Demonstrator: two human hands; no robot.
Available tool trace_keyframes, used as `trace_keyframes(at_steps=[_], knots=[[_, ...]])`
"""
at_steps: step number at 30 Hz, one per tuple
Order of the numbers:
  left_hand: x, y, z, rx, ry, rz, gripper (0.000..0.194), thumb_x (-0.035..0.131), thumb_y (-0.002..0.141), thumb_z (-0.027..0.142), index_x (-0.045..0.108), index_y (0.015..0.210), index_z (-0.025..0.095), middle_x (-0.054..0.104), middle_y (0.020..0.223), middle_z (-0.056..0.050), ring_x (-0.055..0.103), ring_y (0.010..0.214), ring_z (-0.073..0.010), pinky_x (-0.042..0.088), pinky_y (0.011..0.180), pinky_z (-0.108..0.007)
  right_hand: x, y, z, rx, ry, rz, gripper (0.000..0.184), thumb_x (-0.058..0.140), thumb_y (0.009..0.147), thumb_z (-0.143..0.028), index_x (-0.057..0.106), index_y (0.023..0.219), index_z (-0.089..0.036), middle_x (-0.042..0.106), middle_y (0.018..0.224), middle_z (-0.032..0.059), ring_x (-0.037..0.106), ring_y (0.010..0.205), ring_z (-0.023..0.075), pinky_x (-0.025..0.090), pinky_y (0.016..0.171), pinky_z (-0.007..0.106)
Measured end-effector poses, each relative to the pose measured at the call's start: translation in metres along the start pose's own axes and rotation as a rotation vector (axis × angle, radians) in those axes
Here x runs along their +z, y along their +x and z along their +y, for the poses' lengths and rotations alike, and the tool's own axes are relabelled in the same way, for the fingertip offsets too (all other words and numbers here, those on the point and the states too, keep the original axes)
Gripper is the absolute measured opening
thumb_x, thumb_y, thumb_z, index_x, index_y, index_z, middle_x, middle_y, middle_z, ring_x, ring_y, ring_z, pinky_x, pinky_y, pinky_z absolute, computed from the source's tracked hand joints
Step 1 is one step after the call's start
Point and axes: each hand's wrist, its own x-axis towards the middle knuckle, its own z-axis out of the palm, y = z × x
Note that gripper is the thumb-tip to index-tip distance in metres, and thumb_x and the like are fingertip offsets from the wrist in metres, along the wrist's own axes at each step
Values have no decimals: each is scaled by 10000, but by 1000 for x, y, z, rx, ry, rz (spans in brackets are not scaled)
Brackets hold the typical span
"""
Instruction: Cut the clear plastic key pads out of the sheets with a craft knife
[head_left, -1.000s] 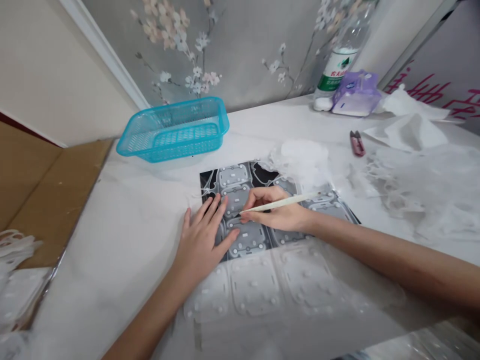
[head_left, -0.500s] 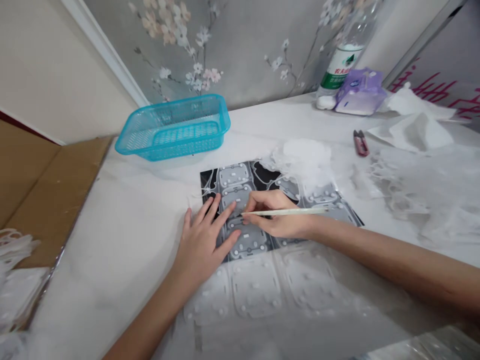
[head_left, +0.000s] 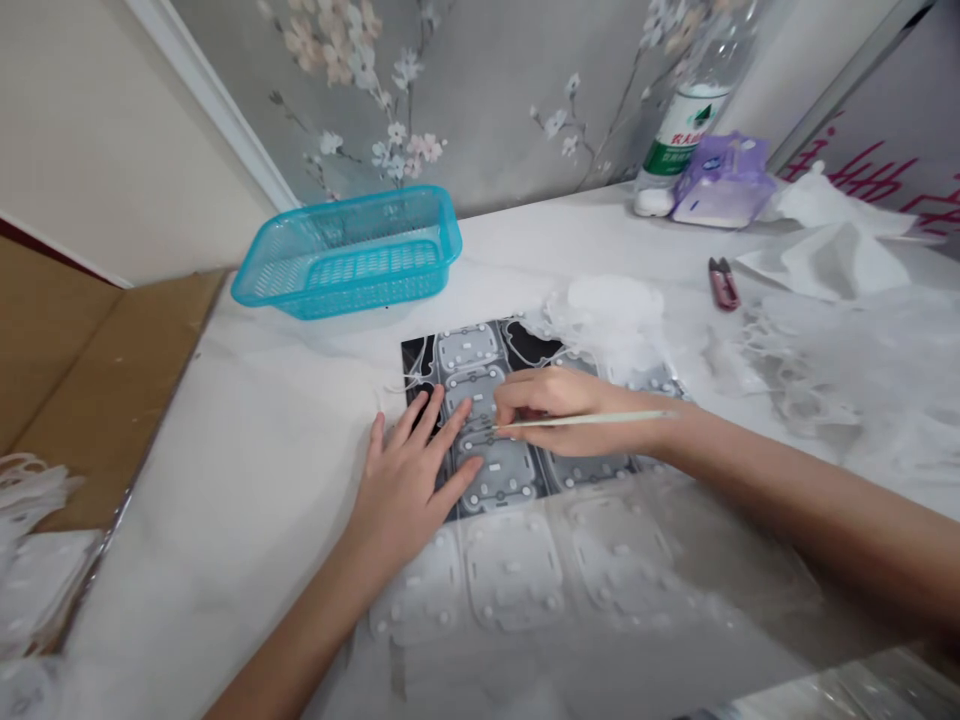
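A translucent moulded sheet (head_left: pixel 517 570) of rounded square pieces with small bumps lies over a black mat (head_left: pixel 525 345) on the white table. My left hand (head_left: pixel 409 480) lies flat on the sheet's left part, fingers spread. My right hand (head_left: pixel 562 405) pinches a thin pale stick (head_left: pixel 592 419) like a pen. Its tip rests on the sheet just beyond my left fingertips.
A turquoise plastic basket (head_left: pixel 349 255) stands at the back left. Loose white trimmings (head_left: pixel 607 315) pile behind the mat and spread to the right. Small red snips (head_left: pixel 724 282), a purple tissue pack (head_left: pixel 724 180) and a bottle (head_left: pixel 679 140) stand at the back right. Cardboard (head_left: pixel 90 370) lies left.
My right hand has shifted slightly up and away, and the stick has tilted down to lie nearly level. My left hand has stayed flat in place.
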Motion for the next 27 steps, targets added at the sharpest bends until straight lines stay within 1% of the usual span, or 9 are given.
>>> trace_keyframes(at_steps=[2, 4, 7, 12, 17, 20, 22, 25, 27], knots=[[-1, 0, 0, 3, -6, -4, 560, 337, 937, 540, 279, 1454, 332, 242, 1541, -32, 263, 1403, -283, 212, 1084, -629, -5, -1, 1, 31, -29, -31, 48, 555, 819, -152, 553, 772, -157, 584, 738, 6, 509, 649, 100, 341, 582, 199], [-1, 0, 0, 6, -8, -1, 562, 333, 937, 543, 280, 1454, 330, 244, 1541, -34, 265, 1402, -283, 211, 1084, -628, -11, -2, 1, 72, -39, -72, 58, 551, 829, -175, 569, 775, -164, 585, 701, -8, 485, 589, 88, 316, 541, 200], [-1, -1, 1, 9, -10, 10, 559, 340, 937, 539, 288, 1452, 329, 251, 1539, -36, 270, 1399, -288, 210, 1085, -627, -19, -1, -2, 97, -38, -118, 63, 556, 807, -154, 590, 754, -161, 564, 655, -18, 454, 546, 79, 289, 510, 201], [0, -1, 0, 11, -16, 28, 549, 355, 936, 529, 304, 1446, 333, 267, 1535, -35, 275, 1397, -291, 203, 1091, -622, -26, -3, 2, 111, 28, -117, 62, 572, 789, -117, 603, 740, -140, 542, 605, -29, 436, 513, 62, 295, 496, 187], [1, -2, -1, 29, -34, 34, 543, 340, 943, 523, 281, 1452, 343, 254, 1540, -36, 264, 1400, -294, 190, 1078, -651, -20, -5, 14, 82, 200, -46, 107, 599, 815, -196, 586, 737, -123, 553, 626, -23, 453, 552, 59, 339, 506, 167], [1, -2, 0, 44, -30, 37, 488, 349, 942, 518, 356, 1411, 385, 258, 1540, -19, 253, 1404, -301, 202, 1069, -655, -15, -4, 19, 67, 306, 0, 135, 628, 803, -217, 582, 728, -114, 556, 628, -19, 460, 565, 58, 354, 508, 164], [0, -2, 0, 47, -25, 39, 486, 374, 926, 542, 391, 1390, 399, 263, 1538, -17, 253, 1403, -309, 211, 1066, -653, -12, -2, 20, 69, 376, 50, 156, 636, 803, -243, 576, 739, -114, 573, 644, -8, 478, 571, 64, 369, 509, 170], [0, -1, 0, 42, -26, 42, 526, 404, 899, 580, 385, 1394, 401, 267, 1536, -22, 261, 1400, -313, 219, 1069, -646, -7, -1, 18, 65, 403, 131, 174, 640, 805, -271, 573, 758, -118, 586, 651, 0, 497, 575, 73, 386, 516, 178], [1, 0, -1, 41, -29, 41, 538, 406, 891, 595, 389, 1392, 398, 270, 1535, -23, 262, 1400, -309, 224, 1069, -642, -2, 0, 17, 47, 368, 135, 162, 637, 809, -263, 578, 757, -121, 571, 619, -12, 476, 547, 66, 371, 506, 175]])
